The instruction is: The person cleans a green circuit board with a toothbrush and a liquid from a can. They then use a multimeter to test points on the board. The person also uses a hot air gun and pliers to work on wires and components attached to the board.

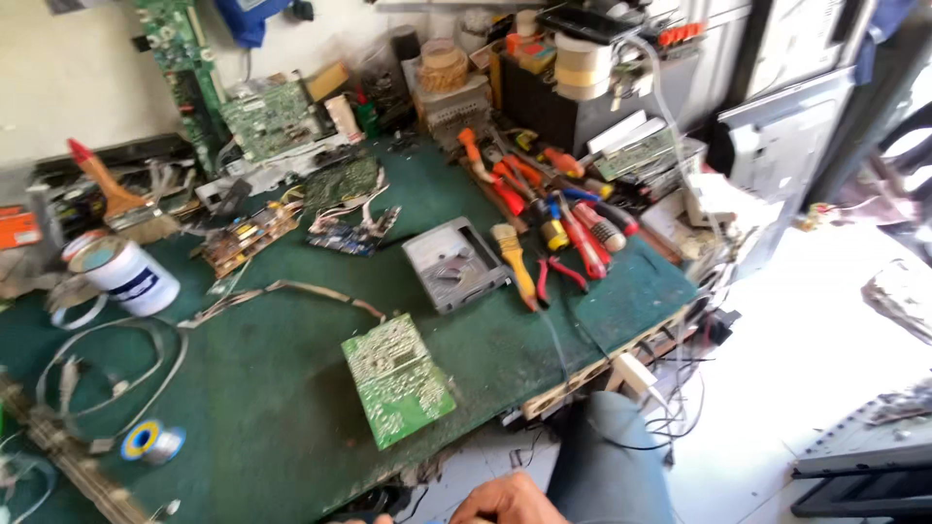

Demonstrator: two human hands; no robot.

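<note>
Only the top of my right hand shows at the bottom edge, below the front edge of the workbench and beside my grey-trousered knee. Its fingers are curled, and what they hold, if anything, is cut off. A sliver of skin at the bottom edge, likely my left hand, lies next to a dark object under the bench edge. Nearest to the hands on the green mat is a green circuit board, lying solder side up near the front edge.
The green-topped workbench carries a grey analogue meter, screwdrivers and red-handled pliers, more circuit boards, a white tin, a brush, a solder spool, loose ribbon cables and tape rolls. Bright floor lies to the right.
</note>
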